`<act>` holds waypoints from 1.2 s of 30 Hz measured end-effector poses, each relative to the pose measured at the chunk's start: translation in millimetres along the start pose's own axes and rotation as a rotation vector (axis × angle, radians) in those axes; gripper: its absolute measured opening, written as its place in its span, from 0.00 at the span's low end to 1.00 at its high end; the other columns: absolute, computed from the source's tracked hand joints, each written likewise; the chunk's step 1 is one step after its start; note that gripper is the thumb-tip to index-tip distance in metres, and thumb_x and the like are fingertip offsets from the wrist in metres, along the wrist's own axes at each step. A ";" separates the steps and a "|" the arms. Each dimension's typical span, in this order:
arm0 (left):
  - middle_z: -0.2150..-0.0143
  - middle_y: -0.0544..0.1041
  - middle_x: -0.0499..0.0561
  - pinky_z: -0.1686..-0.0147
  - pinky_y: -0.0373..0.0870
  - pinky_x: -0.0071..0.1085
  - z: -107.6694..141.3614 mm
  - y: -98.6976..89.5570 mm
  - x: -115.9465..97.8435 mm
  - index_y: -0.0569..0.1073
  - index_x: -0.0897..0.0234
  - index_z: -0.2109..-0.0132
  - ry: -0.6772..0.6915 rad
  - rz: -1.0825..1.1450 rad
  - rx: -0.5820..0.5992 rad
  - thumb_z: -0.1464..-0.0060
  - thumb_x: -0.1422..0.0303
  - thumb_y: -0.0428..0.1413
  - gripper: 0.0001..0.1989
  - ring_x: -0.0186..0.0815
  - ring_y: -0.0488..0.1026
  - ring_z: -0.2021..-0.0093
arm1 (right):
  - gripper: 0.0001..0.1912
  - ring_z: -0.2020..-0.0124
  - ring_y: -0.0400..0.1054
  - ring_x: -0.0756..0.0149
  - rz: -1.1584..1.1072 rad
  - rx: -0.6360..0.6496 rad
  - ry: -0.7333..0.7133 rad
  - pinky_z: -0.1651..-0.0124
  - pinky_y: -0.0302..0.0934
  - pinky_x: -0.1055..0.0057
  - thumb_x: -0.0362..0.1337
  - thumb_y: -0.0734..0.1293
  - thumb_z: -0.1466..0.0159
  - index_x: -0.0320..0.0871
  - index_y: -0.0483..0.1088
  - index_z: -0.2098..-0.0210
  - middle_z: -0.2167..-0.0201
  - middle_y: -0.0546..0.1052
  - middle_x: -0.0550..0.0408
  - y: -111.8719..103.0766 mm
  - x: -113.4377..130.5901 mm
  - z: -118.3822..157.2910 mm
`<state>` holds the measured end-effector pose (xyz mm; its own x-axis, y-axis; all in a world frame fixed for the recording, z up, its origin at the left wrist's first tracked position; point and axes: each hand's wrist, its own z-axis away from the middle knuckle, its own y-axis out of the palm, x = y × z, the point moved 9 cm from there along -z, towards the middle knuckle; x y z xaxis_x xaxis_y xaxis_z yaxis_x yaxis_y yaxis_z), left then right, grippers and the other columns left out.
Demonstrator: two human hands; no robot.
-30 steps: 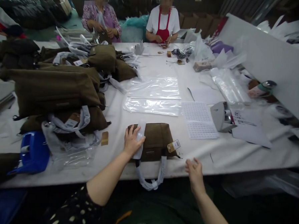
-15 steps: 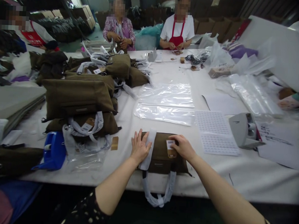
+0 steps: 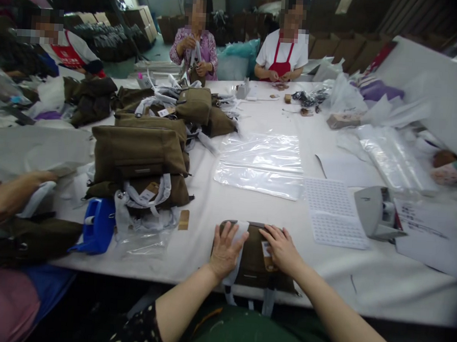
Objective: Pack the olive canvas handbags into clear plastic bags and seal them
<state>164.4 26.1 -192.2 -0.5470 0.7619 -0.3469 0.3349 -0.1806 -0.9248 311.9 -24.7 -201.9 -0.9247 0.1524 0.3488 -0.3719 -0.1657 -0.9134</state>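
An olive-brown bag [image 3: 251, 259] lies flat at the table's near edge, its wrapped handles hanging over that edge. My left hand [image 3: 226, 250] rests spread on the bag's left part and on a white wrapped strap [image 3: 235, 268] that crosses it. On the upper right part lies my right hand [image 3: 283, 249], fingers apart, partly over a brown tag with a white label [image 3: 269, 257]. Beyond the bag is a flat stack of clear plastic bags [image 3: 259, 165]. Right of that stack lies a sheet of printed labels [image 3: 331, 209].
Stacked olive bags [image 3: 141, 153] and a blue tape dispenser [image 3: 97, 228] stand left. A co-worker's hand [image 3: 16, 193] reaches in at far left. A grey dispenser [image 3: 375, 212] sits right. Two people work across the table [image 3: 195, 225]; another is at upper left.
The bag has come nearer to the table edge, its handles hanging lower. My right hand has flattened over the tag. At far left, a co-worker's hand has come further into view.
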 end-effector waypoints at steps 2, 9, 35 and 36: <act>0.37 0.59 0.51 0.37 0.36 0.53 -13.7 3.1 -16.8 0.59 0.55 0.39 0.173 0.020 0.070 0.40 0.72 0.42 0.23 0.42 0.45 0.34 | 0.32 0.36 0.44 0.54 0.085 -0.067 -0.015 0.37 0.34 0.49 0.25 0.57 0.45 0.44 0.57 0.40 0.37 0.54 0.49 1.7 3.2 -8.0; 0.34 0.52 0.53 0.37 0.43 0.53 -51.2 38.0 4.1 0.51 0.63 0.35 0.032 0.013 0.243 0.42 0.55 0.44 0.31 0.45 0.46 0.34 | 0.30 0.35 0.39 0.51 0.168 -0.200 0.006 0.37 0.33 0.48 0.43 0.59 0.39 0.43 0.54 0.39 0.36 0.50 0.48 24.5 -11.3 -35.5; 0.37 0.58 0.59 0.41 0.54 0.39 -398.6 54.3 232.9 0.59 0.68 0.39 -0.362 0.120 0.055 0.40 0.70 0.45 0.22 0.40 0.54 0.37 | 0.29 0.36 0.42 0.49 -0.124 0.065 0.190 0.38 0.42 0.49 0.38 0.61 0.41 0.39 0.58 0.40 0.37 0.53 0.44 26.8 -156.0 -232.6; 0.37 0.58 0.63 0.41 0.54 0.43 -411.6 55.4 248.1 0.57 0.70 0.39 -0.414 0.087 0.058 0.40 0.70 0.44 0.23 0.43 0.54 0.37 | 0.30 0.36 0.41 0.49 -0.091 0.091 0.183 0.37 0.41 0.49 0.38 0.61 0.42 0.42 0.57 0.40 0.37 0.51 0.46 35.5 -155.8 -230.7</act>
<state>363.0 461.2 -265.1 -0.7843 0.4302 -0.4470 0.3566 -0.2771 -0.8922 461.5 170.4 -337.1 -0.8601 0.3433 0.3774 -0.4663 -0.2289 -0.8545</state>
